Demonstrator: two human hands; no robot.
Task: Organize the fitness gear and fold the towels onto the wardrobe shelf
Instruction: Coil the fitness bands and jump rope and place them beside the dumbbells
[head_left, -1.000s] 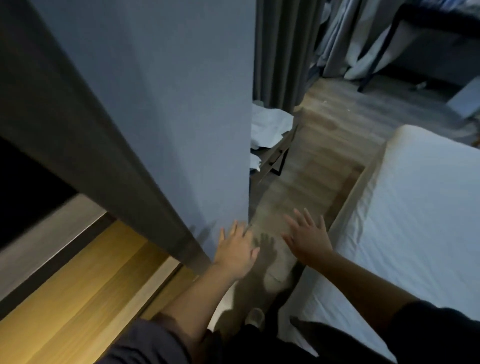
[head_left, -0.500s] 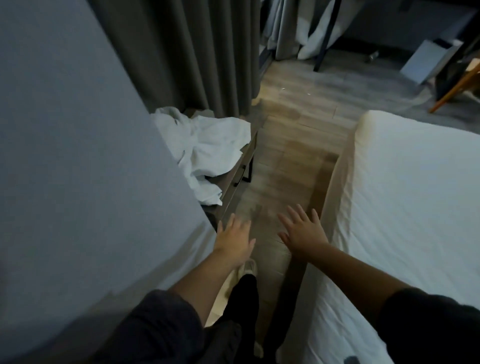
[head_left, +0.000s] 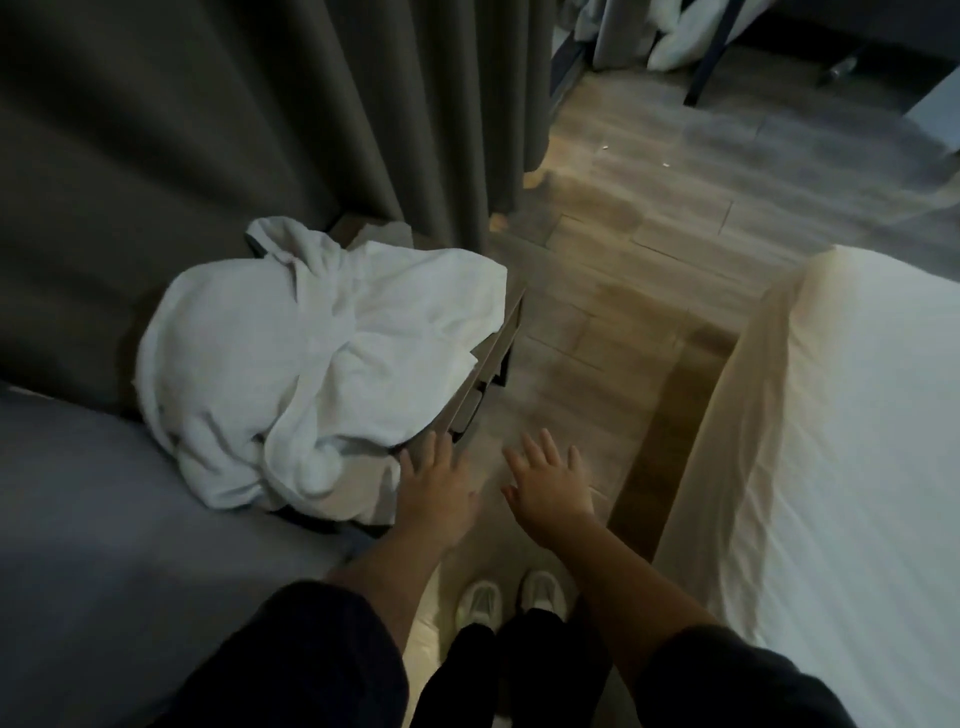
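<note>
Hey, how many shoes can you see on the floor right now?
2. The left shoe and the right shoe stand side by side on the wooden floor, toes showing, heels covered by dark trousers. Others may be hidden.

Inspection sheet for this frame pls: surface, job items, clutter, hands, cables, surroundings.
Surface: low side table, mostly covered by the towels.
Job's things: white towels, crumpled in a heap, unfolded; no fitness gear seen.
Clutter: small scraps on the wood floor.
Grippers: left hand open, fingers spread, at the heap's edge, contact unclear; right hand open over the floor, holding nothing.
Cables: nothing seen.
Surroundings: grey curtain behind the table; white bed to the right; grey panel to the left.
</note>
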